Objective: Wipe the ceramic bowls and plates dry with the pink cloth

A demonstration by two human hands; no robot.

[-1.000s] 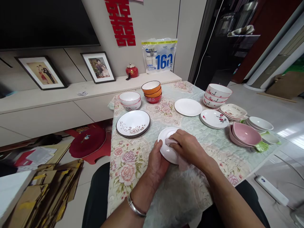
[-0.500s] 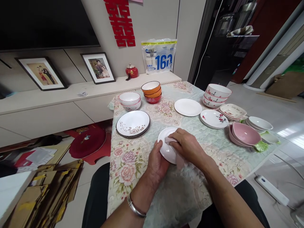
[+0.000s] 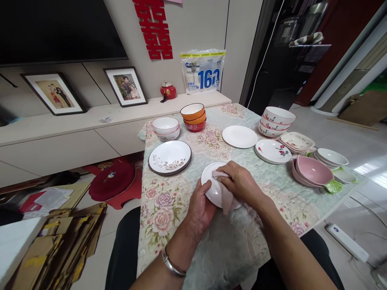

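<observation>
A small white plate (image 3: 208, 173) is gripped at its left edge by my left hand (image 3: 201, 203), thumb on the upper face and the other fingers underneath. My right hand (image 3: 243, 181) is closed on a pale cloth (image 3: 226, 197), which lies against the plate's face and hangs over its near side. Part of the plate is hidden by the cloth and my right hand. To the left sits a stack of brown-rimmed plates (image 3: 169, 156) with a flower pattern. Beyond my hands lies a flat white plate (image 3: 240, 136).
Stacked bowls, white (image 3: 165, 127) and orange (image 3: 193, 114), stand at the table's back left. On the right are floral plates (image 3: 273, 152), tall white bowls (image 3: 276, 121), square dishes (image 3: 298, 141), pink bowls (image 3: 313, 171) and small white bowls (image 3: 331, 157). A flowered tablecloth (image 3: 163, 217) covers the table.
My right hand has shifted slightly on the plate with the cloth, and more of the cloth now hangs across the plate's face. My left hand keeps its hold.
</observation>
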